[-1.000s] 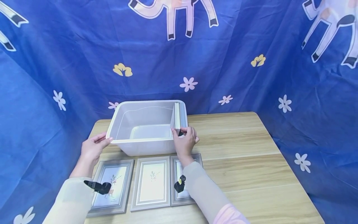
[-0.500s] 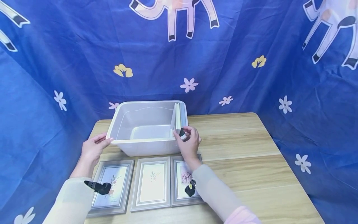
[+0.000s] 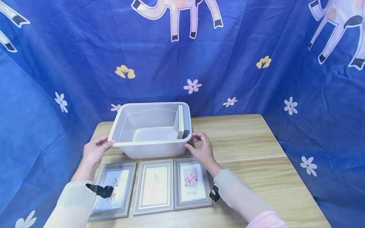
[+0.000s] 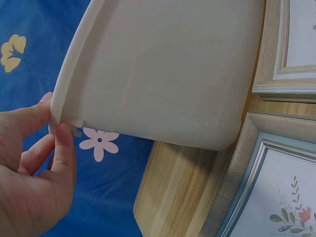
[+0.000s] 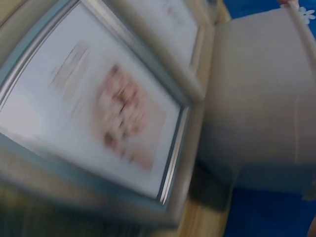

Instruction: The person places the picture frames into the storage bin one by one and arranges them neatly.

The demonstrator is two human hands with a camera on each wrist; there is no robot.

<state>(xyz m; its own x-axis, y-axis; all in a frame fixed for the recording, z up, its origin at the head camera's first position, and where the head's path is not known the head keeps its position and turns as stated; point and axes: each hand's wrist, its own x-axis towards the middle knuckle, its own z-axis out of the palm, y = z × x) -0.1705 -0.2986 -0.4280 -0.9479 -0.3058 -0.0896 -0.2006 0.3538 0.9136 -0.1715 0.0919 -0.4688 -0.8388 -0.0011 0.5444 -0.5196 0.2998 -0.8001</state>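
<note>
- Head view: left hand [image 3: 94,152] pinching bin [image 3: 148,143] at left front corner.
- Right hand [image 3: 203,152]: reaching bin's right front corner, thumb and fingers parted — grip cannot be told.
- Done, seemingly: two slim pieces [image 3: 181,122] standing inside, right end.
- Remaining, perhaps: three picture frames [image 3: 155,186] lying outside — on table [image 3: 245,139].

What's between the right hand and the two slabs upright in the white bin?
The rim of the white bin, at its near right corner, separates the right hand from the slabs in the head view.
</note>
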